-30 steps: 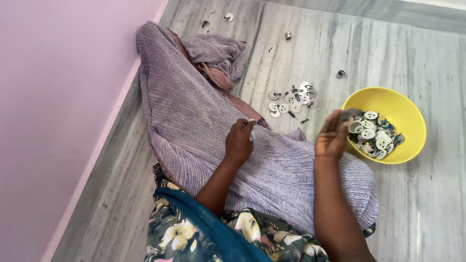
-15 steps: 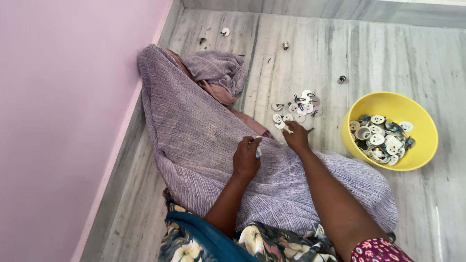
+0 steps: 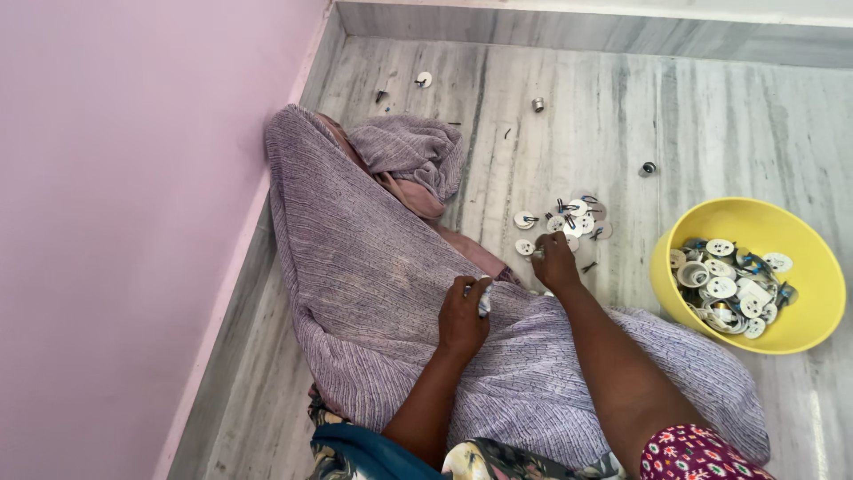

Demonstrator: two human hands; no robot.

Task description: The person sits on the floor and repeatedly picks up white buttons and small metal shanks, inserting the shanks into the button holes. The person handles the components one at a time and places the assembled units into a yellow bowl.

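Observation:
My left hand [image 3: 462, 313] rests on the striped lilac cloth [image 3: 373, 276] over my lap, closed around a small white part [image 3: 484, 298]. My right hand [image 3: 555, 260] reaches forward to the floor, fingers pinched on a small white disc at the near edge of a loose pile of white round parts [image 3: 564, 220]. A yellow bowl [image 3: 804, 333] at the right holds several more white round parts [image 3: 729, 283]; it lies apart from both hands.
A pink wall [image 3: 133, 222] runs along the left. The grey marble floor [image 3: 693, 116] has scattered bits: a small metal piece [image 3: 538, 105], a dark round piece [image 3: 649, 168], a white disc [image 3: 424, 79]. A bunched fold of cloth [image 3: 409, 156] lies near the wall.
My right hand left the yellow bowl and swung left to the pile of parts on the floor. The left hand stayed on the cloth with its small part.

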